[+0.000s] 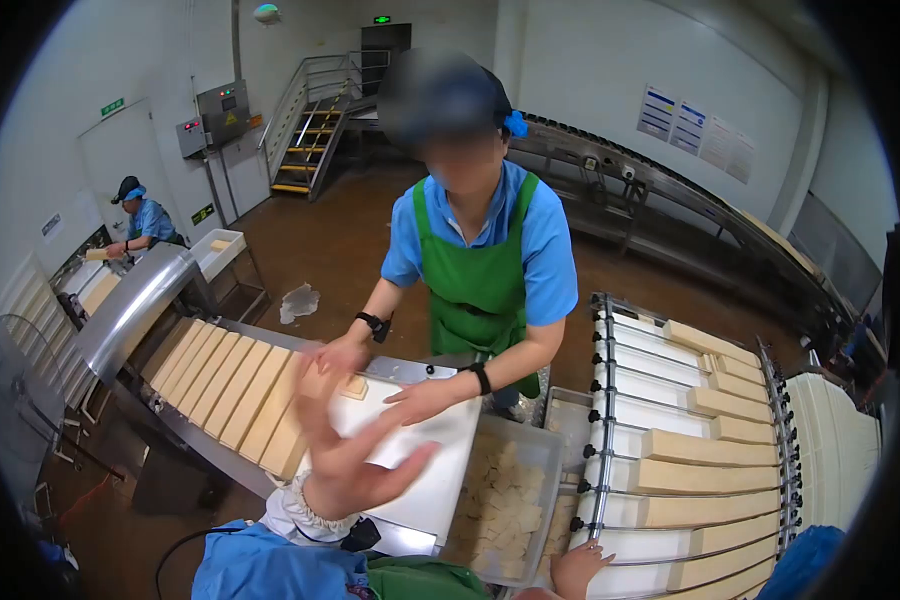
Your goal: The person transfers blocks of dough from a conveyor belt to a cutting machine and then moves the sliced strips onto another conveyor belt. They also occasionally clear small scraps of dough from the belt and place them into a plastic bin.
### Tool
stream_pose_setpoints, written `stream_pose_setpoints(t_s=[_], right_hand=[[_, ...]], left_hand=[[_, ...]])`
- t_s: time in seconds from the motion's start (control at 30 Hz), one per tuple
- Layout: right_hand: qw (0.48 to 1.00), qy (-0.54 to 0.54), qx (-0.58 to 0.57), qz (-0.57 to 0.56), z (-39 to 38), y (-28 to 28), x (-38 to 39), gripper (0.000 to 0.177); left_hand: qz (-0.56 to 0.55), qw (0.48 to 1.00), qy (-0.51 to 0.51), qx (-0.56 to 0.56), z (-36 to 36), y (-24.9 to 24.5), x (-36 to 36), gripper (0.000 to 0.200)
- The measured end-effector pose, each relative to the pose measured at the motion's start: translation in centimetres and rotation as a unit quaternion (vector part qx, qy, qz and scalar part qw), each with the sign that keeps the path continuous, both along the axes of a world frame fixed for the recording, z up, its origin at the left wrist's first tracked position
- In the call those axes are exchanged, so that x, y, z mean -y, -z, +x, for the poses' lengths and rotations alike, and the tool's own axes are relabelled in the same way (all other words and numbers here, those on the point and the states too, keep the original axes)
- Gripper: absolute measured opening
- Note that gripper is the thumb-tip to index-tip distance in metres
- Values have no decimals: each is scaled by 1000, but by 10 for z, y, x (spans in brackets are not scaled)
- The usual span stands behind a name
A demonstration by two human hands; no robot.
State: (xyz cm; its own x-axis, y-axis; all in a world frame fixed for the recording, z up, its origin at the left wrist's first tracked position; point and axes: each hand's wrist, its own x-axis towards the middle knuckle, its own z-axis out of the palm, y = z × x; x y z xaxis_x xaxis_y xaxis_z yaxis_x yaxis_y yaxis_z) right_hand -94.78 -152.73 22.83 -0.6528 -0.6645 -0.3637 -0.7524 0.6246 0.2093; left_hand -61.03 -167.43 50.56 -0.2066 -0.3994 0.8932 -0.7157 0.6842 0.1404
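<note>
My left hand (pixel 360 475), in a blue sleeve with a white elastic cuff, is raised over the white work surface (pixel 425 415). Its fingers are spread, partly blurred, and hold nothing. Just left of it, long cream-coloured blocks (pixel 235 395) lie side by side on the metal conveyor. Low in the view, my right hand (pixel 578 568) rests at the near left edge of a slatted rack (pixel 610 460), fingers stretched out over it. More long pale blocks (pixel 705 475) lie in the rack's rows. A small pale piece (pixel 353 388) sits by the co-worker's hand.
A co-worker (pixel 475 250) in a green apron stands opposite, both hands over the work surface. Between surface and rack stands a clear bin (pixel 505 500) of pale offcuts. A metal hood (pixel 140 310) covers the conveyor's far end, near another worker (pixel 145 220).
</note>
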Motion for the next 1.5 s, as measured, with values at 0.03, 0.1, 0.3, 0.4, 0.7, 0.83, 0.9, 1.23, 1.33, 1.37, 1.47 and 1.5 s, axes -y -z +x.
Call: stream_pose_setpoints(t_s=[0.03, 0.1, 0.3, 0.4, 0.7, 0.83, 0.9, 1.23, 1.33, 1.37, 1.47, 1.5], right_hand=[[999, 0, -23, -24, 4, -8, 1, 100], [997, 1, -56, -51, 5, -4, 1, 104], [997, 33, -53, -51, 8, -4, 7, 103], [996, 36, -33, -73, 5, 7, 15, 86], [946, -97, -262, -165, -22, 111, -2, 61], [970, -36, -168, -170, -22, 97, 2, 67], [976, -17, -132, -175, -14, 81, 3, 67], [977, 5, -137, -160, -10, 75, 4, 71], [963, -43, -215, -155, -19, 109, -9, 72], [946, -85, -278, -145, -28, 129, -17, 72], [889, -169, -420, -71, -41, 172, -33, 74], [938, -95, -318, -99, -27, 143, -27, 78]], left_hand=[[72, 991, 32, 112, 1, -10, 2, 45], [179, 950, 159, 202, 4, -1, 10, 49], [262, 894, 246, 269, 18, 32, 14, 54], [307, 877, 250, 273, 27, 47, 16, 47], [336, 886, 160, 275, 42, 57, 20, 53], [113, 993, -22, 15, 52, 28, 37, 87], [-46, 991, -50, -114, 56, 30, 39, 98], [-11, 984, 19, -175, 34, 52, 45, 112], [-10, 971, 67, -228, 22, 52, 43, 107], [-10, 965, 84, -249, 17, 53, 41, 105], [222, 933, 271, -77, 3, 66, 27, 100], [315, 886, 341, -10, -6, 64, 22, 98]])
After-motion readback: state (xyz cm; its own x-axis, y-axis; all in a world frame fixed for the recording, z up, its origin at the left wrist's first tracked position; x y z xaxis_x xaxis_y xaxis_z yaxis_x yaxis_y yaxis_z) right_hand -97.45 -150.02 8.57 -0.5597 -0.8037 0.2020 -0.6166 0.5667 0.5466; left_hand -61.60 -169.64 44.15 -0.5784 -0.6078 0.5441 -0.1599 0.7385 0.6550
